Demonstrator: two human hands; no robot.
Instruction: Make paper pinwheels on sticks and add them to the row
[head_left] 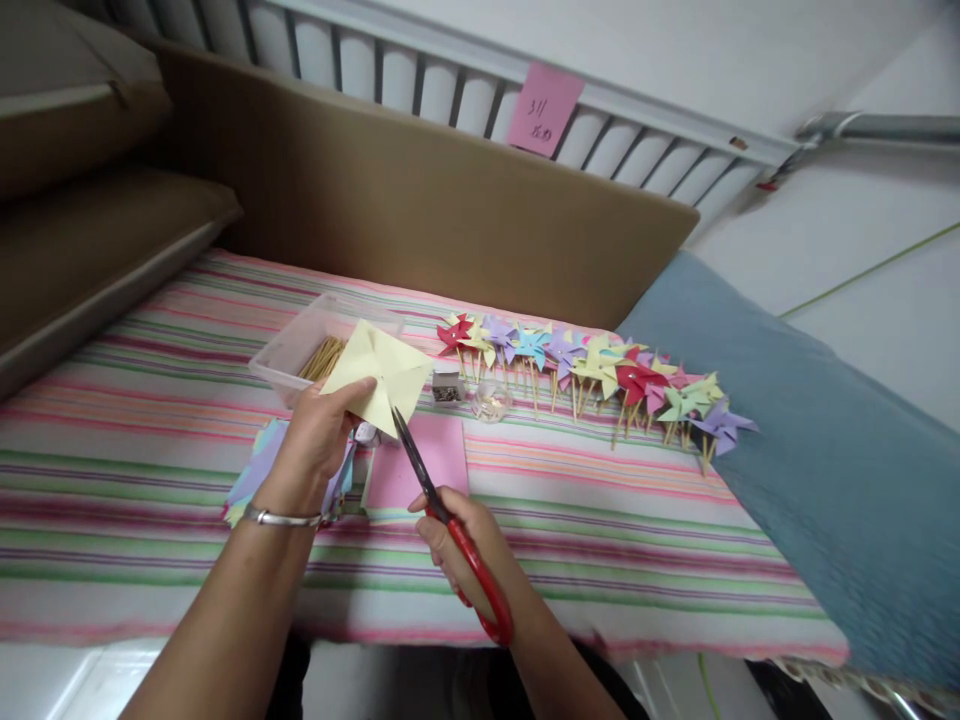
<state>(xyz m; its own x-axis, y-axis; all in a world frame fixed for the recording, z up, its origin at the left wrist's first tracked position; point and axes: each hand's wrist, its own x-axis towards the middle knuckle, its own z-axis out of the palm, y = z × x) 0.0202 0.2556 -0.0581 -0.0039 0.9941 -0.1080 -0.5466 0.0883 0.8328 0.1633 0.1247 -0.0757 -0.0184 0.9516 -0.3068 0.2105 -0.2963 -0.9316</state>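
My left hand pinches a creased square of pale yellow paper and holds it up above the striped cloth. My right hand grips red-handled scissors, whose dark blades point up and left and meet the paper's lower corner. A silver bangle sits on my left wrist. Below the hands lies a pink paper square, and a stack of coloured paper squares shows partly under my left hand.
A clear plastic box holds wooden sticks. A row of finished paper pinwheels lies along the striped cloth. A small box of pins and a clear dish stand between them. Cardboard stands behind; blue fabric lies right.
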